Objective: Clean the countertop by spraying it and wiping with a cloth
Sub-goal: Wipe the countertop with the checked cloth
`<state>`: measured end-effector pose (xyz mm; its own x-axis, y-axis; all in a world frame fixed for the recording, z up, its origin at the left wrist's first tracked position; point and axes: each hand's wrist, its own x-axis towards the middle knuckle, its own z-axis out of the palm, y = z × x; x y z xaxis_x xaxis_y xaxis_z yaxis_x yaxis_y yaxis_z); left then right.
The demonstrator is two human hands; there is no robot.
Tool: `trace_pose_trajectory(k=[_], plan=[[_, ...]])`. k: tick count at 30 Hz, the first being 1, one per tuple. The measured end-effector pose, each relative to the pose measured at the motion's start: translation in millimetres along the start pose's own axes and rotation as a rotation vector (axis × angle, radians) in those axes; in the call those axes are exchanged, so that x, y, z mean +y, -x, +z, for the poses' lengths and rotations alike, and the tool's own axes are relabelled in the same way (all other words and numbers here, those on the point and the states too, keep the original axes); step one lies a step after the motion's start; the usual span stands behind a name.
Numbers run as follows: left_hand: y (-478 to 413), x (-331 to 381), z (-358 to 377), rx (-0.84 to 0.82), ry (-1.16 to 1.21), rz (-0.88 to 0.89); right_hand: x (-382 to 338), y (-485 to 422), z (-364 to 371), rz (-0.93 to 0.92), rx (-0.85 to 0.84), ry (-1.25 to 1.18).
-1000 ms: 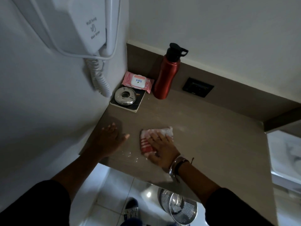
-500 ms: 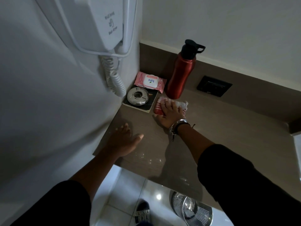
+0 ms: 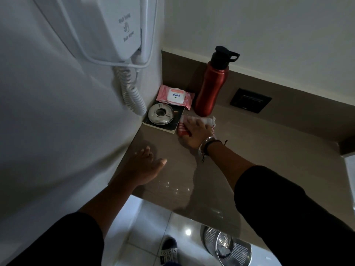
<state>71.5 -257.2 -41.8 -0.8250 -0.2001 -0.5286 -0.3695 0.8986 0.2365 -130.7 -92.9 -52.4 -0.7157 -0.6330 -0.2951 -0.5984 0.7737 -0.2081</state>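
Cloth point(image 3: 209, 120) at back of countertop point(image 3: 259, 150), just beside red water bottle point(image 3: 210, 85). Right hand point(image 3: 196, 134) presses it flat, fingers spread. Left hand point(image 3: 143, 167) flat, empty. Cloth likely soft, light, bunches easily: press palm on middle.

Right hand point(image 3: 194, 134) presses the cloth point(image 3: 208, 120) flat on the table point(image 3: 269, 154) beside the bottle point(image 3: 210, 89); left hand point(image 3: 143, 167) rests flat.

Red bottle point(image 3: 210, 89) stands upright in the corner, pink wipes pack point(image 3: 175, 96) just beside it. Round metal disc point(image 3: 161, 113) sits on a dark slab point(image 3: 175, 120). White hair dryer point(image 3: 117, 31) hangs on the wall, coiled cord point(image 3: 132, 95) dangling. Steel bin point(image 3: 228, 246) on the floor.
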Motion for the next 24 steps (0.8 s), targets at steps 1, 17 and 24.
trace_pose_trajectory(k=[1, 17, 24], plan=[[0, 0, -1, -0.002, -0.011, -0.003, -3, 14, 2, -0.027, -0.027, 0.012], [7, 6, -14, -0.024, 0.123, -0.068, -16, 96, 38, 0.138, 0.044, -0.131], [9, 4, -10, 0.01, 0.264, -0.086, -27, 29, 18, 0.227, -0.054, -0.154]])
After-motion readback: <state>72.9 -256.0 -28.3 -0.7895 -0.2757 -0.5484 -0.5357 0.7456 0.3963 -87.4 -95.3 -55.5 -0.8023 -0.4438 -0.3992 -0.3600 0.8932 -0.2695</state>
